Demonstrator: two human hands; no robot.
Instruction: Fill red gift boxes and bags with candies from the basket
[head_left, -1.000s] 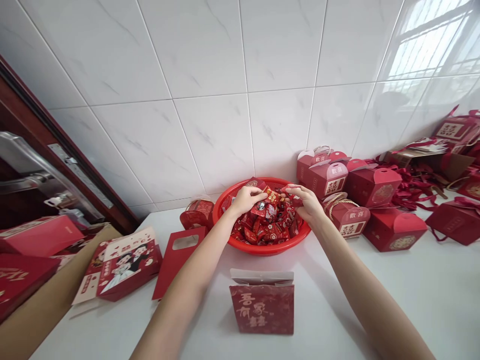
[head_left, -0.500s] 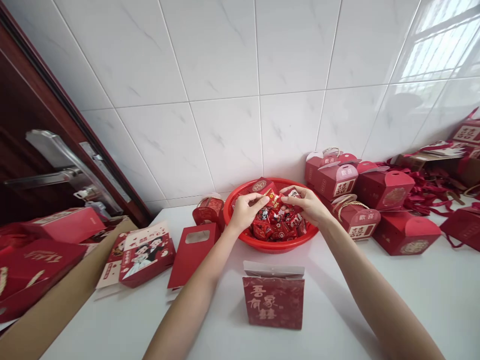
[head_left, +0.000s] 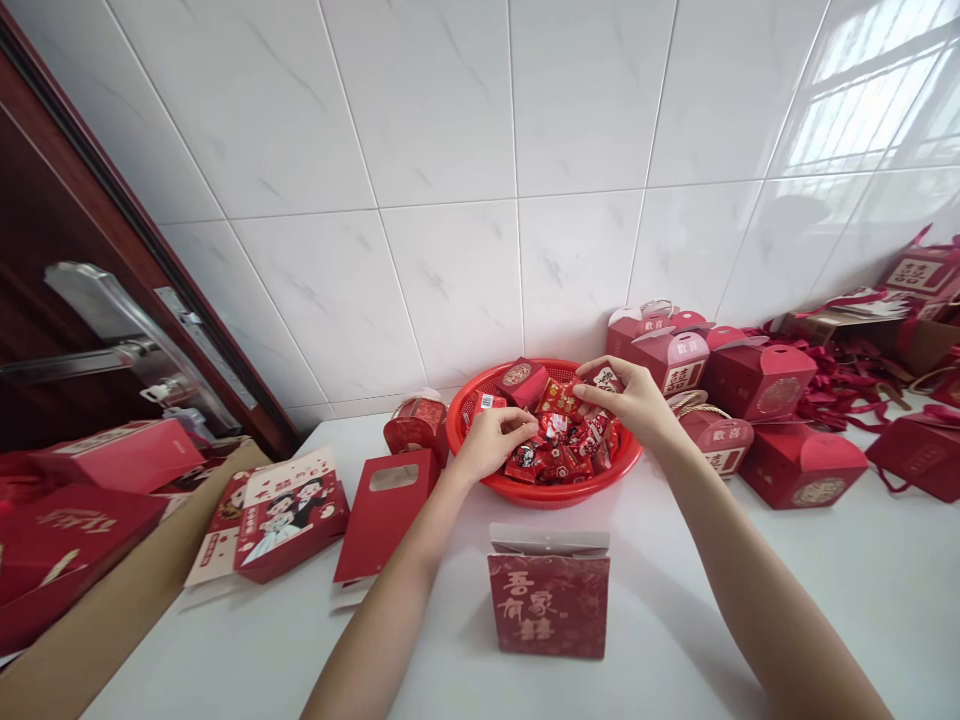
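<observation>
A round red plastic basket (head_left: 544,497) holds a heap of red-wrapped candies (head_left: 564,465) and one small red box (head_left: 521,382). Over its left side is my left hand (head_left: 493,442), thumb and fingertips closed together just above the candies; whether anything sits between them is hidden. My right hand (head_left: 626,402) reaches over the right side, thumb and fingers pinching a red-and-gold candy packet (head_left: 560,398). In front of the basket, between my forearms, a dark red paper gift box (head_left: 550,607) stands upright with its pale top flaps up.
Red gift boxes (head_left: 806,465) and a pile of ribbon (head_left: 832,385) occupy the right side. To the left lie a flat red box (head_left: 386,515), a box with a cartoon couple (head_left: 289,515) and a cardboard carton (head_left: 142,560). A tiled wall (head_left: 450,290) rises behind.
My hands have moved apart. My left hand dropped lower, towards the candies, and off the packet; my right hand shifted slightly right with the packet, uncovering the small box.
</observation>
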